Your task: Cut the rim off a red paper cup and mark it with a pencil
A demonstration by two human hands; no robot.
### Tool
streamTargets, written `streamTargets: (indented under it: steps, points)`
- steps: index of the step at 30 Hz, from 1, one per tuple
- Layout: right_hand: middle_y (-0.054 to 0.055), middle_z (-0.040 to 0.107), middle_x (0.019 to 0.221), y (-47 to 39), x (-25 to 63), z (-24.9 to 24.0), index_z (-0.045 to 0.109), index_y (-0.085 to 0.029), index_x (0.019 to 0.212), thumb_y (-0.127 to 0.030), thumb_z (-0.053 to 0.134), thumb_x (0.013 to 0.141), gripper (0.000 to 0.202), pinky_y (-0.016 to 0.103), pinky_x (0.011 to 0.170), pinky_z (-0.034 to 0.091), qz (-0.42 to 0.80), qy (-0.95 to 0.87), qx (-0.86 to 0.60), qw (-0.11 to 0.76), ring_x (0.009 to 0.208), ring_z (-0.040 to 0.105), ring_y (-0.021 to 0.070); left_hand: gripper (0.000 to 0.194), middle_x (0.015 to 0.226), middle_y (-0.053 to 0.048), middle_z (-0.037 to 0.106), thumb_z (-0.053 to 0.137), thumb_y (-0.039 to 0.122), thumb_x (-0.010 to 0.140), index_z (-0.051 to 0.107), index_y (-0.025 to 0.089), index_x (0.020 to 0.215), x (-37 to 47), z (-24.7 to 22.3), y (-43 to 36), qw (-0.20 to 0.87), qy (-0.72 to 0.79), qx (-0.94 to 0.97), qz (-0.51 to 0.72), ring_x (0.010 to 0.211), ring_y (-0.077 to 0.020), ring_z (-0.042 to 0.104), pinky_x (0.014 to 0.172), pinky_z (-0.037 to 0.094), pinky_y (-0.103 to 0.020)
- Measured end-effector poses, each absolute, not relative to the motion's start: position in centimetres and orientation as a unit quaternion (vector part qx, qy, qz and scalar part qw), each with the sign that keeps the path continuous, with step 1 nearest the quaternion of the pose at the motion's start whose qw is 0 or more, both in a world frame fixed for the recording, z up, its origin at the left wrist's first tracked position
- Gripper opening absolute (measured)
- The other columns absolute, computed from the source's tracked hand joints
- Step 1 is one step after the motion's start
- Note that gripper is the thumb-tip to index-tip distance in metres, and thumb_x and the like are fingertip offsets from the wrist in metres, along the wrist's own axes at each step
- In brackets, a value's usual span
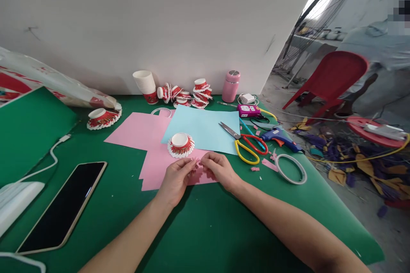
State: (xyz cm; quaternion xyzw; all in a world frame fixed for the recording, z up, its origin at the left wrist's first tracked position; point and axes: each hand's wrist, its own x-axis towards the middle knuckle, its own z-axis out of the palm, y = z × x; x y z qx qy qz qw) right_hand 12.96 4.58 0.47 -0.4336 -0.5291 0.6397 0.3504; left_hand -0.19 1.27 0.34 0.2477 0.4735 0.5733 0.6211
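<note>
A small pleated or fringed piece of pink paper [195, 160] is pinched between the thumb and fingers of my left hand [177, 179]. My right hand [222, 172] has its fingers closed at the right edge of the same piece. Both hands hover over pink paper sheets [153, 170], beside a light blue sheet [200, 123]. Just beyond my left hand, a red and white cut paper cup [180, 141] stands upside down with its fringed rim spread flat. Scissors [245, 140] with red and yellow handles lie open to the right, partly on the blue sheet.
A phone [65, 207] lies at left. Along the white board stand stacked paper cups [145, 85], several fringed cups [200, 93] and a pink flask [231, 86]. To the right are a glue gun [282, 138], a tape roll [304, 175] and pink scraps. A person sits on a red chair [333, 74].
</note>
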Motion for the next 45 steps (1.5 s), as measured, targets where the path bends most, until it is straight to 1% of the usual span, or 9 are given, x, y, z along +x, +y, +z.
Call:
streamTargets:
  steps: [6,12,16,19,23,28,37,41,45]
  points:
    - [-0.004,0.049,0.054,4.69,12.86,0.2,0.05,-0.016,0.064,-0.035,0.058,0.068,0.021,0.02,0.046,0.03,0.606,-0.567,-0.416,0.372,0.048,0.04,0.0066,0.022,0.053,0.002,0.057,0.08,0.029,0.051,0.066,0.013,0.059,-0.27,0.28,1.26,0.626,0.471,0.247,0.57,0.053,-0.0056,0.047,0.054,0.038,-0.018]
    - [-0.006,0.044,0.05,4.6,12.73,0.11,0.048,-0.017,0.062,-0.033,0.056,0.069,0.019,0.02,0.043,0.025,0.618,-0.569,-0.407,0.359,0.043,0.034,0.0054,0.021,0.053,0.002,0.057,0.079,0.028,0.052,0.065,0.013,0.059,-0.28,0.11,1.25,0.635,0.466,0.242,0.566,0.052,-0.0057,0.047,0.053,0.038,-0.019]
    - [-0.007,0.043,0.049,4.6,12.73,0.08,0.047,-0.017,0.062,-0.032,0.056,0.068,0.019,0.019,0.043,0.024,0.634,-0.552,-0.405,0.361,0.043,0.032,0.0051,0.02,0.054,0.002,0.057,0.077,0.028,0.056,0.066,0.013,0.061,-0.28,0.17,1.25,0.644,0.461,0.25,0.557,0.052,-0.0065,0.048,0.052,0.039,-0.02]
    - [-0.006,0.046,0.051,4.64,12.7,0.01,0.047,-0.017,0.062,-0.032,0.055,0.068,0.018,0.02,0.043,0.024,0.634,-0.548,-0.409,0.36,0.044,0.034,0.0053,0.019,0.055,0.001,0.058,0.075,0.03,0.06,0.066,0.013,0.063,-0.3,0.3,1.22,0.65,0.456,0.26,0.549,0.053,-0.0077,0.049,0.053,0.04,-0.021]
    - [-0.005,0.049,0.053,4.63,12.72,0.06,0.049,-0.017,0.061,-0.029,0.054,0.067,0.015,0.02,0.047,0.028,0.626,-0.554,-0.415,0.358,0.047,0.038,0.0062,0.019,0.055,0.001,0.058,0.071,0.031,0.065,0.066,0.013,0.063,-0.35,0.35,1.17,0.649,0.456,0.272,0.545,0.053,-0.0084,0.05,0.053,0.039,-0.022]
    - [-0.005,0.048,0.054,4.52,12.77,0.22,0.049,-0.017,0.061,-0.028,0.054,0.066,0.014,0.021,0.05,0.029,0.622,-0.559,-0.417,0.357,0.049,0.039,0.0067,0.017,0.054,0.002,0.057,0.073,0.029,0.062,0.066,0.014,0.063,-0.38,0.07,1.2,0.632,0.464,0.276,0.556,0.052,-0.0081,0.048,0.053,0.038,-0.022]
    - [-0.006,0.043,0.051,4.47,12.66,0.28,0.05,-0.017,0.061,-0.029,0.056,0.065,0.014,0.02,0.046,0.027,0.629,-0.551,-0.424,0.347,0.046,0.035,0.0058,0.013,0.053,0.002,0.055,0.072,0.027,0.06,0.067,0.014,0.059,-0.34,-0.27,1.1,0.591,0.477,0.279,0.587,0.055,-0.0084,0.046,0.055,0.037,-0.023]
    - [-0.007,0.044,0.05,4.47,12.68,0.13,0.049,-0.017,0.061,-0.03,0.057,0.064,0.016,0.02,0.044,0.025,0.646,-0.539,-0.415,0.345,0.043,0.033,0.0051,0.013,0.054,0.002,0.055,0.072,0.026,0.059,0.067,0.015,0.058,-0.34,-0.41,1.1,0.581,0.48,0.271,0.598,0.056,-0.0086,0.045,0.056,0.037,-0.022]
    - [-0.006,0.046,0.051,4.5,12.69,-0.06,0.05,-0.016,0.062,-0.03,0.058,0.063,0.016,0.019,0.045,0.027,0.659,-0.525,-0.412,0.346,0.044,0.036,0.0051,0.015,0.053,0.002,0.054,0.074,0.028,0.058,0.066,0.014,0.057,-0.27,-0.35,1.2,0.587,0.477,0.265,0.598,0.054,-0.0088,0.045,0.055,0.037,-0.023]
